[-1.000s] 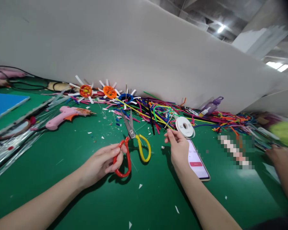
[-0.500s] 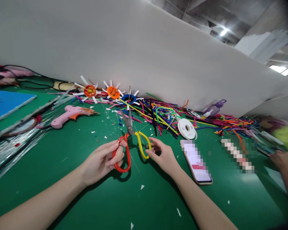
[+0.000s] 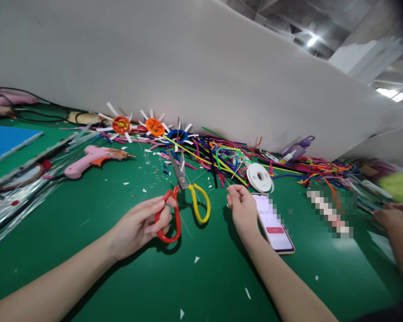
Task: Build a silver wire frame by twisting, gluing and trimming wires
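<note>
A pair of scissors (image 3: 182, 179) with one red and one yellow handle has its blades partly apart, pointing away from me. My left hand (image 3: 147, 219) is closed around the red handle, with fingertips showing inside the loop. Thin clear thread (image 3: 187, 226) runs around and below the handles. My right hand (image 3: 242, 208) is pinched closed, apart from the yellow handle and beside the phone (image 3: 278, 232). Whatever lies between its fingertips is too small to make out. Behind the blades are colourful pipe cleaners (image 3: 218, 156) and a white spool (image 3: 259, 177).
A pink glue gun (image 3: 87, 162) lies to the left near clear plastic strips (image 3: 18, 214) and a blue board (image 3: 10, 141). Ring-shaped pieces with white strips (image 3: 154, 127) stand at the back by a grey partition (image 3: 174, 58). Another person's hand (image 3: 394, 221) is at far right; a purple bottle (image 3: 298, 150) stands behind.
My right hand has moved right, away from the yellow handle, and its fingers have closed into a pinch. My left hand and the scissors have stayed nearly still.
</note>
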The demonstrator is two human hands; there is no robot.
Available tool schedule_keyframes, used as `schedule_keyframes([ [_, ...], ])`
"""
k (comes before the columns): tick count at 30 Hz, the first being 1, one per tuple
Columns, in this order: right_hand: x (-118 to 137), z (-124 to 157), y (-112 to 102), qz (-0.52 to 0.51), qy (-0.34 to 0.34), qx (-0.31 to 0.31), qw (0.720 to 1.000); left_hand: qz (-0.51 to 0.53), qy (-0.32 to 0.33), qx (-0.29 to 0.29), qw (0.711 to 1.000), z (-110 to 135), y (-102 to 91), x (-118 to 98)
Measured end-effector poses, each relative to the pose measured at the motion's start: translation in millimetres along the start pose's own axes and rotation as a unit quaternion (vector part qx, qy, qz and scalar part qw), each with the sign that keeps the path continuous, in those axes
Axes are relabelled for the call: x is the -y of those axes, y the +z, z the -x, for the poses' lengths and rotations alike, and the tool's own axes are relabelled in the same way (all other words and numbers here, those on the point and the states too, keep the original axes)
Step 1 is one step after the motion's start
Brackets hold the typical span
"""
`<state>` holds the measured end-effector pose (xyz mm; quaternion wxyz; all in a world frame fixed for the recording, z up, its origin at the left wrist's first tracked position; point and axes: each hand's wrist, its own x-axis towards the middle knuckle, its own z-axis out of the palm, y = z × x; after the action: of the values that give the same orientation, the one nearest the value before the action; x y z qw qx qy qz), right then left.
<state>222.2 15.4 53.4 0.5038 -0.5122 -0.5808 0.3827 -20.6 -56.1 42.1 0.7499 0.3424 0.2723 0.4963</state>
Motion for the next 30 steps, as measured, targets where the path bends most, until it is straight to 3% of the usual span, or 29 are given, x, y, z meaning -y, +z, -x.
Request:
schedule_keyframes([
  [3, -1.1, -7.7, -1.9, -0.172, 0.020, -0.103, 0.979, 0.012, 0.005, -0.003, 1.000, -0.9, -1.4, -1.1],
  [7, -1.4, -14.1, -5.0, -0.281, 0.035, -0.142, 0.948, 0.040, 0.014, -0.005, 0.999, -0.2, -0.5, -3.1],
  [11, -4.4, -10.7, -0.7, -0.265, 0.105, -0.046, 0.957, 0.075, 0.011, -0.006, 0.997, 0.6, 1.8, -6.3],
  [15, -2.6, -0.4, 8.9, -0.237, 0.103, 0.057, 0.964, 0.109, 0.005, -0.014, 0.994, 0.8, 3.1, -9.5],
  [21, 7.7, 8.0, 11.7, -0.254, 0.184, 0.214, 0.925, 0.129, 0.001, -0.013, 0.992, 2.8, 2.8, -10.4],
  [25, 5.8, 6.2, 9.6, -0.242, 0.197, 0.223, 0.924, 0.116, -0.003, -0.006, 0.993, 1.2, 1.8, -9.8],
  [30, 0.8, 4.7, 9.3, -0.167, 0.181, 0.228, 0.942, 0.124, -0.002, -0.004, 0.992, -0.9, -0.3, -9.9],
])
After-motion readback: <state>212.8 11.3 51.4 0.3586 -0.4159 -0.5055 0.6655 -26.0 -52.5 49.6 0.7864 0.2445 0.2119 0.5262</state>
